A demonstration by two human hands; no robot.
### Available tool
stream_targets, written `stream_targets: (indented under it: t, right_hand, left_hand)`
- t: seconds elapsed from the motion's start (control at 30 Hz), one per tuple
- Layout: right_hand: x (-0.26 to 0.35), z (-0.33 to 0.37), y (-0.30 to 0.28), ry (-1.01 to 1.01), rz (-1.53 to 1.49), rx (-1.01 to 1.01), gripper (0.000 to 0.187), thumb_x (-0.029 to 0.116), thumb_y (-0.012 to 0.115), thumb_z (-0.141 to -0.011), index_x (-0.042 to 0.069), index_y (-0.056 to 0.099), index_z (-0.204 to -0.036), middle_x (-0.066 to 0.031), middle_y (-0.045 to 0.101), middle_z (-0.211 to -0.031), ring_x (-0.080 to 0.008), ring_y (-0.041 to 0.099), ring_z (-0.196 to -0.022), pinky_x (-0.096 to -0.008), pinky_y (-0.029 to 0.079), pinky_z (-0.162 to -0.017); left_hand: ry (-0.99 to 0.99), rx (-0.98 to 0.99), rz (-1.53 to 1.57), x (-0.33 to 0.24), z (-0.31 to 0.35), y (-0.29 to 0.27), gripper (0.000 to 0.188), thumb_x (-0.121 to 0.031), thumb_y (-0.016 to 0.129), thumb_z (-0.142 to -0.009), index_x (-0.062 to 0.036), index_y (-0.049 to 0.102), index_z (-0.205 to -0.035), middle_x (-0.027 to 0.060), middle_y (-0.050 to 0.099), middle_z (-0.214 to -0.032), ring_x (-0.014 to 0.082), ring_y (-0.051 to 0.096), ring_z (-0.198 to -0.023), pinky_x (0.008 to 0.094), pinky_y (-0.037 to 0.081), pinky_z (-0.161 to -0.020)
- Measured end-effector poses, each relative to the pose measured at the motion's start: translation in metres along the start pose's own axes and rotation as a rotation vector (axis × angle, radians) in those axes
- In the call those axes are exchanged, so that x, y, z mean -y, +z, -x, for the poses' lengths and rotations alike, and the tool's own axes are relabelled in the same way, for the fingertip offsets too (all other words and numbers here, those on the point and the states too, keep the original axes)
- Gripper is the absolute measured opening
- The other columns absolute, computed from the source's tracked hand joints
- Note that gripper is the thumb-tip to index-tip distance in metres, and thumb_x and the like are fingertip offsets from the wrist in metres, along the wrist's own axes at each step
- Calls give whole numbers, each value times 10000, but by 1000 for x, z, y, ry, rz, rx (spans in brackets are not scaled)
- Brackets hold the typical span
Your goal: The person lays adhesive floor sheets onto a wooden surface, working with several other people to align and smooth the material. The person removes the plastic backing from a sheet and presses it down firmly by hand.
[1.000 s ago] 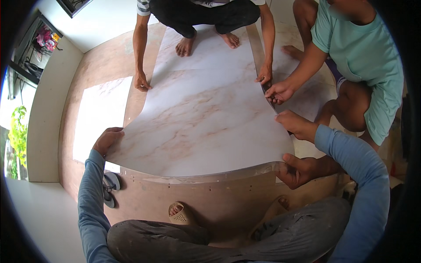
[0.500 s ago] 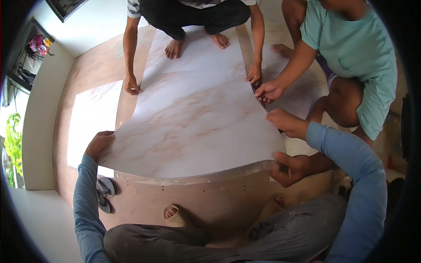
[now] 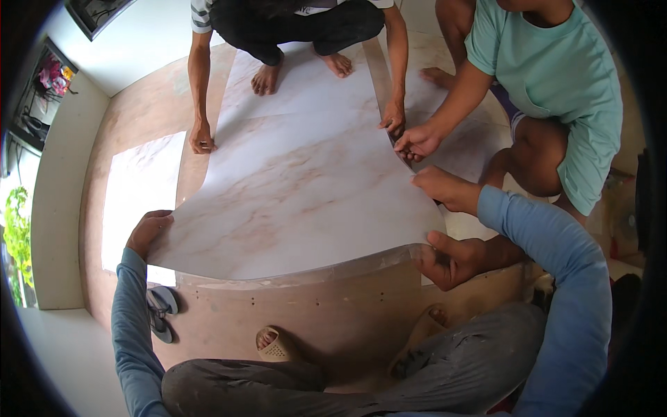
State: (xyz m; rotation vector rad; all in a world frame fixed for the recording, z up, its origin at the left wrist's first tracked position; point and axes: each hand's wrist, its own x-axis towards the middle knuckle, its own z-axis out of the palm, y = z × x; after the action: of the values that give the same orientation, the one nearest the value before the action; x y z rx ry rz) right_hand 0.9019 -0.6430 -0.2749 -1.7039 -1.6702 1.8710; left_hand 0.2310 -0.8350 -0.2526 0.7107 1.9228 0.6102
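Note:
A large, flexible marble-patterned sheet (image 3: 299,201), white with brownish veins, spans the middle, its near edge raised and sagging in a curve. My left hand (image 3: 149,231) grips its near left edge, thumb on top. On the right edge, my right hand (image 3: 447,189) is closed around the rim, fingers partly hidden. Just nearer to me, a co-worker's hand (image 3: 451,258) holds the near right corner, its arm passing beneath my sleeve. That co-worker's other hand (image 3: 418,142) pinches the right edge farther off. Across from me, another person's hands (image 3: 201,137) touch both sides of the sheet.
Brown floor boards (image 3: 229,313) lie under the sheet. Marbled sheets (image 3: 142,201) rest on the left and far right. Dark flip-flops (image 3: 161,313) sit at the near left. The facing person's bare feet (image 3: 266,78) stand on marbled sheeting. A low white wall (image 3: 59,208) borders the left.
The whole view has shifted a little, so most things sit slightly farther left. The hands keep their holds on the sheet, with no clear change in its shape.

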Motion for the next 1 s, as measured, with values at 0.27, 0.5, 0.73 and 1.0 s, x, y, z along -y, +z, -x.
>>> stream_targets:
  t: [0.27,0.5,0.73,1.0]
  right_hand:
    - [3,-1,-3,36,-29,6,270,216,569,-1044,-1,675,-921,-45,670,-852,-144,634,-731,-319,488,-657]
    - [5,1,1,10,-1,-5,338,267,525,-1049,-16,659,-921,-70,628,-824,-173,582,-717,-370,457,-634]
    - [3,0,3,22,-36,13,297,237,529,-1037,-15,655,-939,-68,631,-842,-177,584,-723,-375,459,-639]
    - [2,-3,-1,34,-35,-16,288,227,551,-1037,-18,670,-946,-68,656,-858,-166,613,-745,-349,477,-667]
  left_hand:
    - [-37,-22,-39,0,-9,-2,467,-160,634,-951,33,659,-1375,207,718,-1256,297,714,-1059,360,544,-1018]
    - [-56,-50,-62,-5,-8,2,455,-158,636,-950,10,668,-1372,209,725,-1244,308,721,-1049,376,557,-1002]
    - [-52,-62,-58,-2,-7,3,461,-165,641,-945,24,666,-1365,219,733,-1213,317,726,-1022,378,563,-984]
    - [-69,-50,-72,-18,1,12,458,-171,633,-951,23,668,-1364,217,729,-1226,306,724,-1018,368,561,-981]
